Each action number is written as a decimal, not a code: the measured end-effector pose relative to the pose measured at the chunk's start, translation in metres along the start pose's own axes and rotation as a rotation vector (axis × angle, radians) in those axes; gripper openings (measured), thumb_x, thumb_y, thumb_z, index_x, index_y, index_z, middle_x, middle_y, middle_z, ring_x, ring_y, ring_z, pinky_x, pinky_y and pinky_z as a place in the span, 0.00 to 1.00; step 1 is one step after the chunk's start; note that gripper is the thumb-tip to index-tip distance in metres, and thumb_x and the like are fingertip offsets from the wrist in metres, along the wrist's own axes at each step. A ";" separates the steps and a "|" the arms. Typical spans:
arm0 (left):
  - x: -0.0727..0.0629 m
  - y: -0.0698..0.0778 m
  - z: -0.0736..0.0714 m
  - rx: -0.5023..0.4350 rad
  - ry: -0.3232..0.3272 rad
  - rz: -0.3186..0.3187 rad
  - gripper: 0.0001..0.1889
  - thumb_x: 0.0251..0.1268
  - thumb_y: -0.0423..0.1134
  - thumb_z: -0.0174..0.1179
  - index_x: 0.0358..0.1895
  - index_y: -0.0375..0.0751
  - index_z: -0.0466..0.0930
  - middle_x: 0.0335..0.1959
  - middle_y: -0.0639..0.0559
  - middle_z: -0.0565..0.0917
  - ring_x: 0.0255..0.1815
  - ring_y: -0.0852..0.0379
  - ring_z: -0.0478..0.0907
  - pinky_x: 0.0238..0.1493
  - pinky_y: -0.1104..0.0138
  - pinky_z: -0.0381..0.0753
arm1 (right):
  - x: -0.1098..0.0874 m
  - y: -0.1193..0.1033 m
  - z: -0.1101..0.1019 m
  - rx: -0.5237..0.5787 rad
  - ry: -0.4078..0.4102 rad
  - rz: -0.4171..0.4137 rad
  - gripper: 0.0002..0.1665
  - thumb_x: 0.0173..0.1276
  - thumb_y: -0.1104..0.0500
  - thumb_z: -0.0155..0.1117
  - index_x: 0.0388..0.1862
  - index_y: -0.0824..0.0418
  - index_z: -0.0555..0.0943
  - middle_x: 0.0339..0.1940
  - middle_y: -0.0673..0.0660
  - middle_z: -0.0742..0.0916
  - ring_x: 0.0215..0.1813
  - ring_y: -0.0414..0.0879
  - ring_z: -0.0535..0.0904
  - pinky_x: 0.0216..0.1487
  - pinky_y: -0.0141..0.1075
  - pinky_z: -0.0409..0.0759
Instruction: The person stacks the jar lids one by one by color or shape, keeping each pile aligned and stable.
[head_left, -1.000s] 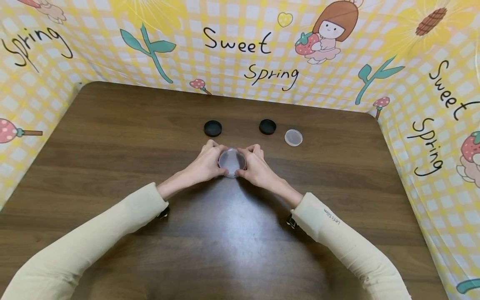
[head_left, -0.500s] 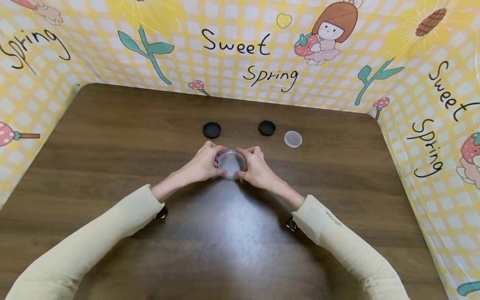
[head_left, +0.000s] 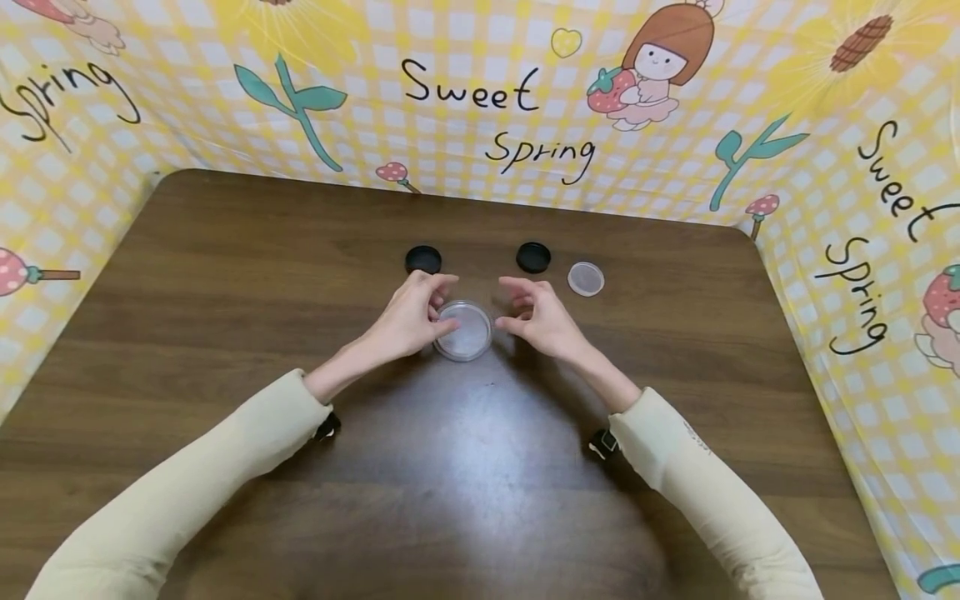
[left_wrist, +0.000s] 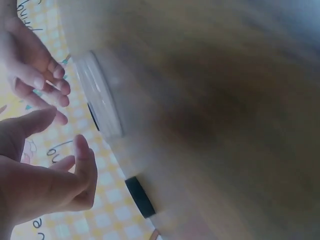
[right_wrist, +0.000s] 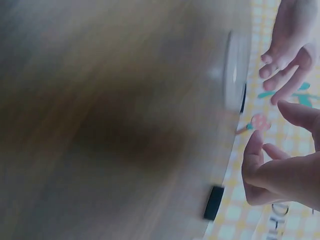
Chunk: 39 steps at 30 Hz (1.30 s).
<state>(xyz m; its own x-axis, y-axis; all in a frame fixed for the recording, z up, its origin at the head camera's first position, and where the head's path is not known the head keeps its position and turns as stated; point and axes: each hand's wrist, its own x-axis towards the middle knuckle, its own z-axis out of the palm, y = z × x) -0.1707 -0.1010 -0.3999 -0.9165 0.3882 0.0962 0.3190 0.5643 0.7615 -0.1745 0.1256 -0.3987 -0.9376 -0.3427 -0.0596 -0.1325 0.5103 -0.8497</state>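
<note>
A clear round shallow dish (head_left: 472, 340), like a petri dish, lies flat on the brown table in front of me. My left hand (head_left: 407, 318) hovers over its left side with thumb and fingers spread apart. Just off its right side is my right hand (head_left: 551, 321), fingers parted and loosely bent. Both wrist views show the dish (left_wrist: 100, 95) resting on the tabletop below the hands, with a gap between them and it. Neither hand holds anything.
Toward the back of the table sit two black round shallow caps, a left one (head_left: 423, 259) and a right one (head_left: 533, 257). A smaller clear disc (head_left: 586, 279) lies right of them. Patterned yellow cloth (head_left: 465, 125) walls the table's back and sides.
Both hands have let go of the clear dish, which stays on the table. The right hand has moved off to the right; the left hand's fingers have spread and lifted.
</note>
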 end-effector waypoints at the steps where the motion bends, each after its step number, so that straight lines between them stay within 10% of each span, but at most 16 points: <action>1: 0.002 0.002 0.002 -0.008 0.008 -0.001 0.32 0.53 0.29 0.70 0.63 0.28 0.71 0.48 0.35 0.71 0.42 0.46 0.75 0.43 0.61 0.79 | 0.000 0.003 -0.004 -0.008 0.010 -0.006 0.35 0.60 0.68 0.69 0.67 0.67 0.70 0.55 0.69 0.71 0.55 0.60 0.74 0.55 0.47 0.76; 18: 0.037 0.032 0.049 -0.106 -0.062 0.021 0.32 0.55 0.29 0.69 0.64 0.30 0.68 0.52 0.36 0.69 0.48 0.44 0.73 0.49 0.65 0.78 | -0.017 0.046 -0.063 -0.009 0.053 0.050 0.34 0.62 0.70 0.67 0.66 0.71 0.68 0.58 0.72 0.69 0.57 0.63 0.71 0.57 0.50 0.74; 27: 0.056 0.063 0.082 0.001 -0.194 -0.038 0.32 0.58 0.36 0.69 0.66 0.37 0.66 0.57 0.37 0.65 0.52 0.46 0.69 0.51 0.59 0.72 | -0.020 0.062 -0.085 -0.084 0.093 0.078 0.25 0.62 0.68 0.67 0.58 0.71 0.72 0.58 0.71 0.70 0.56 0.65 0.74 0.57 0.52 0.72; 39: 0.090 0.080 0.114 -0.041 -0.080 -0.084 0.39 0.58 0.27 0.65 0.73 0.36 0.58 0.63 0.35 0.63 0.58 0.44 0.68 0.57 0.61 0.72 | -0.018 0.079 -0.113 -0.097 0.044 0.003 0.25 0.62 0.73 0.64 0.57 0.76 0.69 0.59 0.75 0.67 0.55 0.69 0.72 0.56 0.53 0.74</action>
<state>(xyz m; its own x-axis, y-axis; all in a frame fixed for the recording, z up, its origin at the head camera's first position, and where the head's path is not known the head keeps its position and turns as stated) -0.2002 0.0626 -0.4035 -0.9169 0.3986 -0.0187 0.2305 0.5674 0.7905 -0.2041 0.2614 -0.4052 -0.9509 -0.3072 -0.0376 -0.1578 0.5860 -0.7948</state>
